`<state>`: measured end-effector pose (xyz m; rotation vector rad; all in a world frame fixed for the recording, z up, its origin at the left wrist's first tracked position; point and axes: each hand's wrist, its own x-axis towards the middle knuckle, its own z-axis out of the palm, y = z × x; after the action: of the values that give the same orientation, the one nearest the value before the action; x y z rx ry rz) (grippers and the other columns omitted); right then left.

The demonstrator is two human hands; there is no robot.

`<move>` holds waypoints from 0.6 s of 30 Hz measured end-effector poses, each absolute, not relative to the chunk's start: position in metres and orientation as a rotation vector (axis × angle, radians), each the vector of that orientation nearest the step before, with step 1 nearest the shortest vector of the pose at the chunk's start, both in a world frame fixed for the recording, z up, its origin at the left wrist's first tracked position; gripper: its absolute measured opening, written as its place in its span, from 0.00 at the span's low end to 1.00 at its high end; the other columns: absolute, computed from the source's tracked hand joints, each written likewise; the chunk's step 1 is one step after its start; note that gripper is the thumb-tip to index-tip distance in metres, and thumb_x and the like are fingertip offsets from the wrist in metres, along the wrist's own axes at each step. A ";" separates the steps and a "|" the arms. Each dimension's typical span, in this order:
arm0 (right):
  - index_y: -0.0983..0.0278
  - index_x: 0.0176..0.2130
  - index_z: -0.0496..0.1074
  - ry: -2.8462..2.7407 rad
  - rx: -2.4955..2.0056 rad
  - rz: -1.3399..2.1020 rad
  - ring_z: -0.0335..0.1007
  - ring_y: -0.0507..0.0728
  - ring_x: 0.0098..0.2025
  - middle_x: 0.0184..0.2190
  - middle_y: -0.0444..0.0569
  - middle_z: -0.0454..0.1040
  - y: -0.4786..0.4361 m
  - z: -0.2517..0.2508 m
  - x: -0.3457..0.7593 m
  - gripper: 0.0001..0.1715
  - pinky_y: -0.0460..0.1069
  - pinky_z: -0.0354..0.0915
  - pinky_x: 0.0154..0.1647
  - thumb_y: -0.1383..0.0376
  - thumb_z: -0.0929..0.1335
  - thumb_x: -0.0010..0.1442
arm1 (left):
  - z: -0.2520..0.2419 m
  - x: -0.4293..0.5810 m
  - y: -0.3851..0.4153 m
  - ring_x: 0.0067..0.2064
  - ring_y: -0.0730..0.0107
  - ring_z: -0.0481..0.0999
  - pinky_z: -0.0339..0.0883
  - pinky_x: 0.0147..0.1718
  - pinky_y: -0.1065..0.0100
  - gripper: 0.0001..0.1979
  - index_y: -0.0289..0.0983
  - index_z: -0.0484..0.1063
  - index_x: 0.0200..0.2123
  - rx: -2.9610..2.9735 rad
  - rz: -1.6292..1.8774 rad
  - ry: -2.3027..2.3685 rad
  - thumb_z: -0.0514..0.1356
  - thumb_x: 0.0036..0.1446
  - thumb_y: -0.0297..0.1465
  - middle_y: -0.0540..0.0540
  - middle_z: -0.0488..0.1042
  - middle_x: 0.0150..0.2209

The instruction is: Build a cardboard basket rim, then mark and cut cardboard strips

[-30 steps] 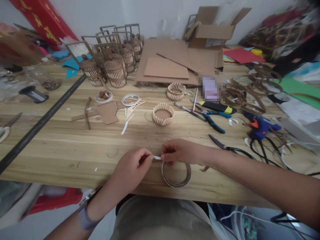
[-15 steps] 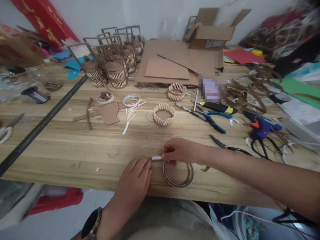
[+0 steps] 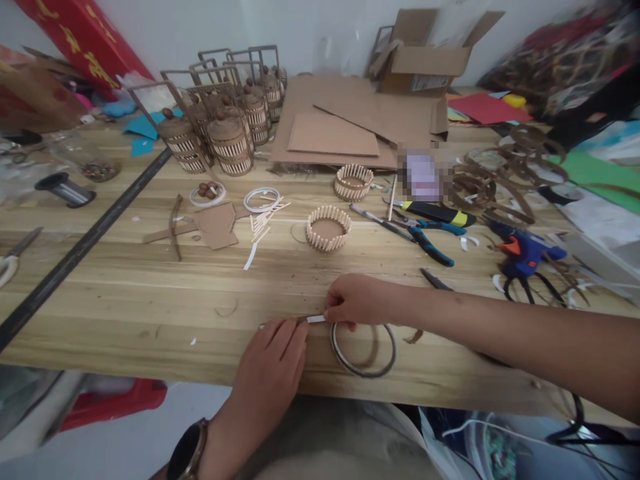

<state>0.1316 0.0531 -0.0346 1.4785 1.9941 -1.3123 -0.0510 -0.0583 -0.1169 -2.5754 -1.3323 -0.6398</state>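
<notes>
My left hand (image 3: pixel 273 353) lies flat over a narrow brown strip, fingers close together and pressing it to the table near the front edge. To its right shows a short white piece of the strip (image 3: pixel 316 319). My right hand (image 3: pixel 347 300) pinches this strip between thumb and fingertips. Below my right hand a thin ring (image 3: pixel 363 373), brown with a pale edge, stands slightly tilted; its upper part is hidden, and I cannot tell how it joins the strip. Beyond the hands sits a round basket base (image 3: pixel 329 230) ringed with short wooden sticks.
Lidded stick baskets (image 3: pixel 231 143) with tall handles stand at the back left. Cardboard sheets (image 3: pixel 333 133) lie behind. Pliers (image 3: pixel 433 247), a yellow-black cutter (image 3: pixel 440 213) and a blue glue gun (image 3: pixel 530 253) are at the right. Scissors (image 3: pixel 15 257) lie far left.
The ring has shifted slightly right and tipped more. Both hands have moved only a little; the strip's left end now shows beyond my left hand. My right forearm has come lower over the black-handled tool.
</notes>
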 end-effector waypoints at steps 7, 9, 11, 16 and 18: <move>0.64 0.20 0.73 2.012 1.466 -1.262 0.61 0.50 0.20 0.15 0.41 0.67 0.052 -0.037 0.131 0.14 0.44 0.53 0.20 0.68 0.65 0.55 | -0.115 -0.050 -0.058 0.43 0.57 0.75 0.72 0.42 0.57 0.17 0.28 0.68 0.55 -2.592 -0.571 -1.319 0.46 0.70 0.25 0.40 0.79 0.45; 0.64 0.21 0.74 2.010 1.468 -1.246 0.62 0.50 0.20 0.15 0.42 0.68 0.052 -0.039 0.131 0.14 0.44 0.53 0.20 0.68 0.65 0.54 | -0.114 -0.050 -0.058 0.43 0.57 0.75 0.72 0.41 0.57 0.17 0.28 0.69 0.55 -2.598 -0.531 -1.328 0.46 0.70 0.25 0.40 0.79 0.45; 0.64 0.22 0.76 2.002 1.469 -1.229 0.64 0.50 0.21 0.15 0.43 0.69 0.052 -0.040 0.131 0.13 0.44 0.54 0.20 0.68 0.65 0.54 | -0.114 -0.050 -0.059 0.43 0.56 0.75 0.72 0.40 0.56 0.17 0.29 0.70 0.55 -2.603 -0.487 -1.337 0.47 0.70 0.25 0.40 0.79 0.44; 0.65 0.25 0.78 1.981 1.477 -1.185 0.64 0.51 0.21 0.17 0.44 0.71 0.054 -0.037 0.129 0.13 0.44 0.55 0.21 0.67 0.65 0.55 | -0.113 -0.048 -0.059 0.42 0.55 0.75 0.73 0.39 0.57 0.16 0.29 0.72 0.53 -2.588 -0.425 -1.342 0.51 0.68 0.26 0.40 0.78 0.44; 0.66 0.25 0.78 1.956 1.495 -1.182 0.63 0.50 0.21 0.17 0.43 0.71 0.054 -0.034 0.129 0.13 0.44 0.55 0.21 0.67 0.66 0.56 | -0.112 -0.047 -0.059 0.43 0.55 0.75 0.73 0.39 0.56 0.15 0.29 0.72 0.53 -2.588 -0.411 -1.342 0.52 0.67 0.25 0.40 0.78 0.44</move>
<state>0.1290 0.0542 -0.0342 1.4948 1.9563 -1.1823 -0.0467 -0.0587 -0.1119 -2.5880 -1.3417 -0.4112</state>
